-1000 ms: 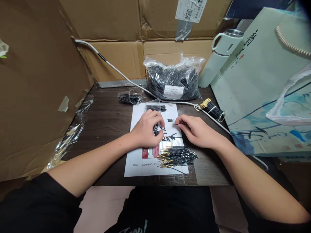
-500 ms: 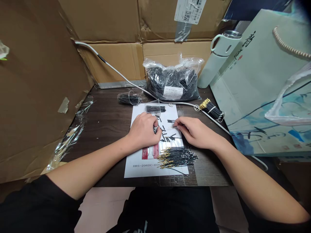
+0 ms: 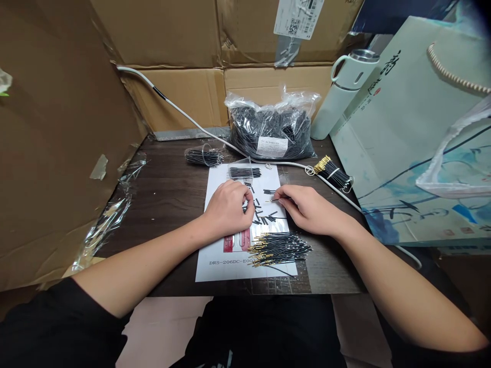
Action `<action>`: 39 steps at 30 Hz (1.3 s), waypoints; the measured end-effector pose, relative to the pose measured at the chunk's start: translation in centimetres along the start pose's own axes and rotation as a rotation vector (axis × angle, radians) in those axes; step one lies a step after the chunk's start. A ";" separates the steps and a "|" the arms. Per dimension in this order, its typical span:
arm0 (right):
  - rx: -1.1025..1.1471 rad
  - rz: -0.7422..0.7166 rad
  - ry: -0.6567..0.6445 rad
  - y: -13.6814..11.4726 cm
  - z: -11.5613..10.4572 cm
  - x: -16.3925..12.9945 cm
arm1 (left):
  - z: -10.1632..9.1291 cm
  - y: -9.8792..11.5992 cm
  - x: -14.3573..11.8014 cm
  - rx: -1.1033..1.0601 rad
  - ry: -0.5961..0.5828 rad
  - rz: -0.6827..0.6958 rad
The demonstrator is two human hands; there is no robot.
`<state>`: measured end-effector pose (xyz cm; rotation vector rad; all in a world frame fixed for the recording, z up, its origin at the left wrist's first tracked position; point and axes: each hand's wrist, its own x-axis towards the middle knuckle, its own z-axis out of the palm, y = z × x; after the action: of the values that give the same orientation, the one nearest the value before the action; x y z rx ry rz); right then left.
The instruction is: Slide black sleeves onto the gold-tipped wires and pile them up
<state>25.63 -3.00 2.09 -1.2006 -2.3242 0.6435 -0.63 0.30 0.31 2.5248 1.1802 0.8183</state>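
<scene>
We see both hands resting on the white sheet (image 3: pixel 215 263) on the dark surface (image 3: pixel 169 189). The left hand (image 3: pixel 228 207) has its grip curled over the scattered short black tubes (image 3: pixel 264 217) at the sheet's middle; whether it holds one we cannot tell. The right hand (image 3: pixel 309 207) pinches a thin gold-tipped wire (image 3: pixel 271 200) between thumb and forefinger, tip pointing toward the left hand. Near the sheet's front edge lies a pile of gold-tipped black wires (image 3: pixel 280 248). Beyond the sheet's far edge sits a clear bag of black pieces (image 3: pixel 272 130).
</scene>
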 end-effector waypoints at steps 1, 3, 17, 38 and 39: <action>0.000 -0.001 0.002 0.0 0.0 0.0 | 0.0 0.1 0.0 -0.004 0.009 0.001; 0.003 -0.002 0.004 -0.1 0.0 0.0 | -0.1 0.2 0.0 -0.037 0.034 0.022; 0.033 -0.035 0.263 -1.0 -0.3 -0.2 | 1.3 0.6 0.0 -0.689 0.098 -0.188; 0.000 -0.097 0.239 -1.2 -0.2 -0.3 | 1.4 0.5 0.0 -0.651 0.084 -0.208; 0.003 -0.101 0.237 -1.2 -0.2 -0.3 | 1.3 0.5 0.0 -0.646 0.084 -0.197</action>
<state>25.14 -3.83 2.91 -1.0860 -2.1684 0.4430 0.46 0.00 -0.58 1.8404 0.9628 1.0535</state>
